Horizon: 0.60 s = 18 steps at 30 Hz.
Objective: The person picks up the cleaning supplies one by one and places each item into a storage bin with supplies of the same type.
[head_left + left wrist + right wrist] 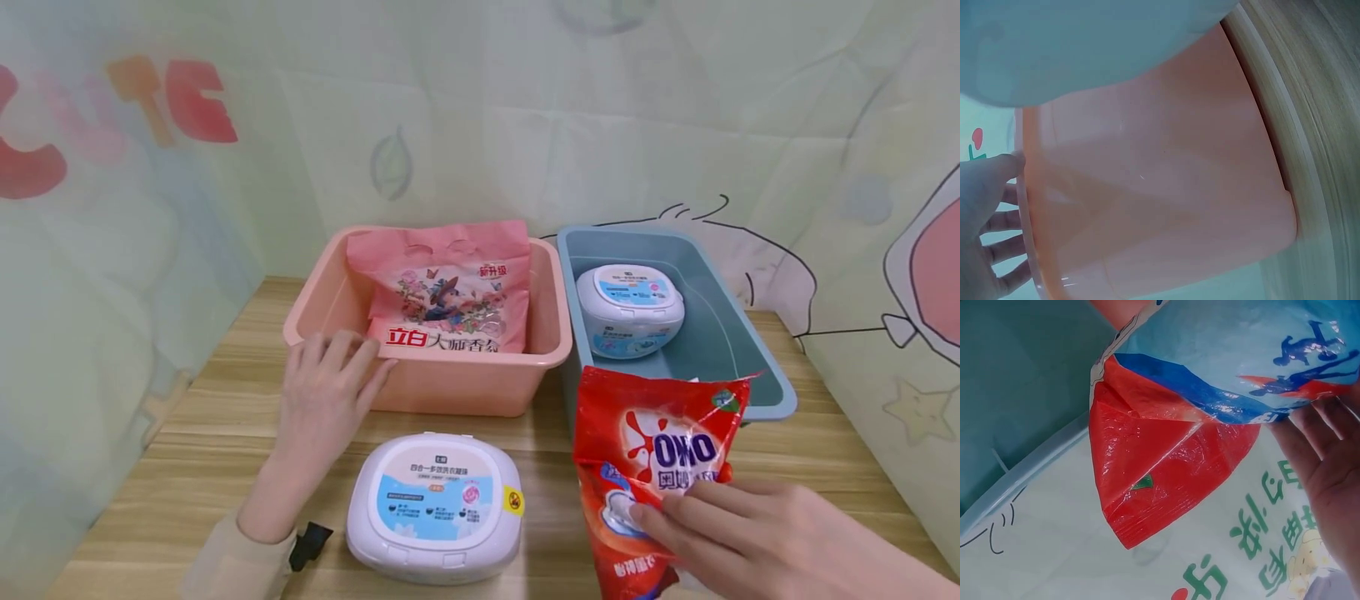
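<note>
My left hand (326, 396) holds the near rim of a pink bin (457, 392), its thumb toward the outer side and its fingers over the edge. From the left wrist view, its fingertips (1016, 164) meet that rim, partly hidden behind it. A pink laundry detergent bag (457, 292) leans upright inside this bin. On the right, my right hand (742, 533) grips a red bag of laundry detergent (652, 450) by its lower right side. This bag hangs in front of the blue-grey bin (765, 387), overlapping its near edge; the right wrist view shows its crimped red end (1160, 481).
A white lidded box of laundry capsules (435, 508) sits on the wooden table (202, 433) between my arms. Another such box (630, 312) stands inside the blue-grey bin. A printed cloth backdrop (480, 125) rises behind both bins.
</note>
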Available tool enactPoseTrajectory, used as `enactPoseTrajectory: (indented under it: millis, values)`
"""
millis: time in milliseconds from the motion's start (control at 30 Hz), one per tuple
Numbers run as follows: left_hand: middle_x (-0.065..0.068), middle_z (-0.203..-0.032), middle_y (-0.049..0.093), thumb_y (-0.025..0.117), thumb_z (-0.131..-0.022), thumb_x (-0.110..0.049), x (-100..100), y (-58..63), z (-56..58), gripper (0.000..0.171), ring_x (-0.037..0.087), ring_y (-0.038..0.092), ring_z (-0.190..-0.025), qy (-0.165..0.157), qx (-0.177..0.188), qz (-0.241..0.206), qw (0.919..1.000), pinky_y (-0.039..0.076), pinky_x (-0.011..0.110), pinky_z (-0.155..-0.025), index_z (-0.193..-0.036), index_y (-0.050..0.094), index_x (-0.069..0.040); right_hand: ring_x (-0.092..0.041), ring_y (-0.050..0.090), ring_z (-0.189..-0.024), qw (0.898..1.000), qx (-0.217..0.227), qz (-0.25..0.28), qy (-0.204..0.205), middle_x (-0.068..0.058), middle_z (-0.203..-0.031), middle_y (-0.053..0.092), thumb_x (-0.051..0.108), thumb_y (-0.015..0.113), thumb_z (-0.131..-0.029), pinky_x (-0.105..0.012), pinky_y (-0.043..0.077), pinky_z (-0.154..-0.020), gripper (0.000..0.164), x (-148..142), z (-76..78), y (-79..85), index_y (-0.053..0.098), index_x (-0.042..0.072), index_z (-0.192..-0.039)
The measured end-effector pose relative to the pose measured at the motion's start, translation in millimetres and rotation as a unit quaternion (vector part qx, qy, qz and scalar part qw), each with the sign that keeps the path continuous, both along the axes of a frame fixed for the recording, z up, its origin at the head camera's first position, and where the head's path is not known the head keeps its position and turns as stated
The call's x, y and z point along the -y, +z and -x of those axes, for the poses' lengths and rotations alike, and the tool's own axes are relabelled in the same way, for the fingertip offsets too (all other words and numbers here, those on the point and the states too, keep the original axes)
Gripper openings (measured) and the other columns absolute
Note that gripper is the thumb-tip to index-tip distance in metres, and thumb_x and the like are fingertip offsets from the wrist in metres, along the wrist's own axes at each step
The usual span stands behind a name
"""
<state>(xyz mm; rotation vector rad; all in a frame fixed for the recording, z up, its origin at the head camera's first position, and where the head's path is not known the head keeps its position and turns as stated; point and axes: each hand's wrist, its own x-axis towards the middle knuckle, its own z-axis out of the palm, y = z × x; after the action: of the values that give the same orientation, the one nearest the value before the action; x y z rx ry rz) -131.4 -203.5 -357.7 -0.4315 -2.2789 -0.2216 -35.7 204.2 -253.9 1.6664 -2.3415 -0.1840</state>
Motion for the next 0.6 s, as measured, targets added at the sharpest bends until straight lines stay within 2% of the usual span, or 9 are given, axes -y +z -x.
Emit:
enactPoseTrajectory:
  millis: [133,333,500,600]
  values:
    - [0.013,-0.095,0.057,0.057,-0.092,-0.036,-0.8,-0.4,0.7,0.031,0.033,0.046,-0.087,-0.001,-0.005,-0.002,1.0,0.034,0.043,-0.074,-0.101,0.062,-0.007,0.004,0.064,-0.097,1.0,0.008,-0.002,-0.012,0.02,-0.121,0.064,0.071,0.051,-0.082,-0.009,0.048,-0.066,0.076,3.4,0.3,4.3,0.04,0.031,-0.145]
    - [0.012,-0.094,0.056,0.064,-0.087,-0.032,-1.8,-0.1,1.6,0.028,0.032,0.045,-0.087,-0.003,-0.014,-0.008,0.9999,0.034,0.044,-0.074,-0.1,0.062,-0.007,0.005,0.064,-0.096,1.0,0.012,0.008,-0.02,0.022,-0.118,0.064,0.074,0.053,-0.079,-0.01,0.05,-0.067,0.079,6.6,0.7,8.7,0.041,0.032,-0.145]
    - [0.013,-0.094,0.056,0.066,-0.086,-0.031,-1.4,-0.3,1.7,0.028,0.032,0.045,-0.087,-0.003,-0.016,-0.009,0.9998,0.035,0.044,-0.074,-0.1,0.063,-0.007,-0.001,0.066,-0.091,1.0,-0.005,0.019,-0.008,0.015,-0.115,0.068,0.07,0.055,-0.081,-0.019,0.055,-0.067,0.068,9.1,1.4,12.3,0.057,0.026,-0.132]
    - [0.013,-0.094,0.056,0.067,-0.086,-0.031,-1.2,-0.1,1.1,0.028,0.032,0.045,-0.087,-0.001,-0.012,-0.006,0.9999,0.035,0.044,-0.075,-0.1,0.063,-0.007,-0.002,0.065,-0.09,1.0,-0.015,0.018,-0.003,0.013,-0.114,0.068,0.069,0.055,-0.082,-0.023,0.056,-0.067,0.064,10.2,2.3,14.1,0.061,0.025,-0.127]
